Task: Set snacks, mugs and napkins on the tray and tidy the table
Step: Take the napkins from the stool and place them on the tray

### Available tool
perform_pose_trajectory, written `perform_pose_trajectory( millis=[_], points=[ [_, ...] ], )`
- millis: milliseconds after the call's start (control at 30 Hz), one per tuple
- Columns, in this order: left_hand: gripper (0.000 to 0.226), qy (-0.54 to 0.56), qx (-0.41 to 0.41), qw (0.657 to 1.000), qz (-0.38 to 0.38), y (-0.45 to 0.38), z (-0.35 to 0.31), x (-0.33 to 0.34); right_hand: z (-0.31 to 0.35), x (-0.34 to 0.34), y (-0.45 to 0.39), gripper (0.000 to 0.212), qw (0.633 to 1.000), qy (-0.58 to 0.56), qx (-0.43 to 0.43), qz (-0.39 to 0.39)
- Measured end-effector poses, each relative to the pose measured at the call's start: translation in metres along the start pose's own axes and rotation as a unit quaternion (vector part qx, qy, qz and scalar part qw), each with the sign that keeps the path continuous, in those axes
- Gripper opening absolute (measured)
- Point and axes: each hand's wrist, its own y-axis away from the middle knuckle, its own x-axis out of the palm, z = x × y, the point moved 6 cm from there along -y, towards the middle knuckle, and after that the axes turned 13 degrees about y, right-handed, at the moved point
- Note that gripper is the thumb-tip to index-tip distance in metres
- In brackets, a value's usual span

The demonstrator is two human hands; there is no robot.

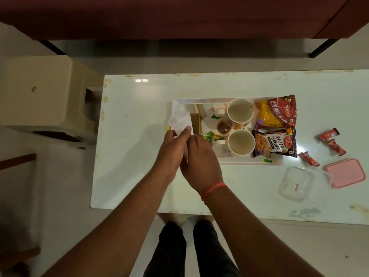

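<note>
A white flowered tray [235, 162] lies on the pale table [135, 156]. On it stand two cream mugs [240, 110] [241, 142], with a red Aloo Bhujia packet [277, 111] and a Salted Peanuts packet [274, 142] at its right end. At the tray's left end, my left hand [172, 150] and my right hand [201, 156] together pinch a white napkin [180, 119]. Part of the napkin is hidden between my hands.
Three small red wrappers [328, 134] [337, 147] [309, 159] lie right of the tray. A clear plastic box [295, 183] and its pink lid [345, 172] sit near the table's right front. A beige stool [46, 96] stands left; a maroon sofa [179, 15] behind.
</note>
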Motion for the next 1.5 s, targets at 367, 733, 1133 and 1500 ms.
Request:
perform_pose_trajectory(
  millis=[367,733,1133,1500],
  points=[
    [0.04,-0.237,0.111,0.965,-0.025,-0.055,-0.056,0.017,-0.011,0.006,-0.015,0.047,0.984,-0.123,0.08,-0.103],
    [0.017,-0.499,0.208,0.841,0.021,-0.091,-0.071,0.056,-0.043,0.042,0.005,0.018,0.97,-0.049,0.229,-0.061],
    [0.015,-0.503,0.241,0.83,0.018,-0.114,-0.051,0.06,-0.052,0.082,0.012,0.018,0.955,-0.011,0.295,-0.025],
    [0.025,-0.476,0.23,0.849,0.023,-0.124,-0.047,0.056,-0.052,0.098,0.011,0.021,0.939,-0.029,0.342,-0.022]
  ],
)
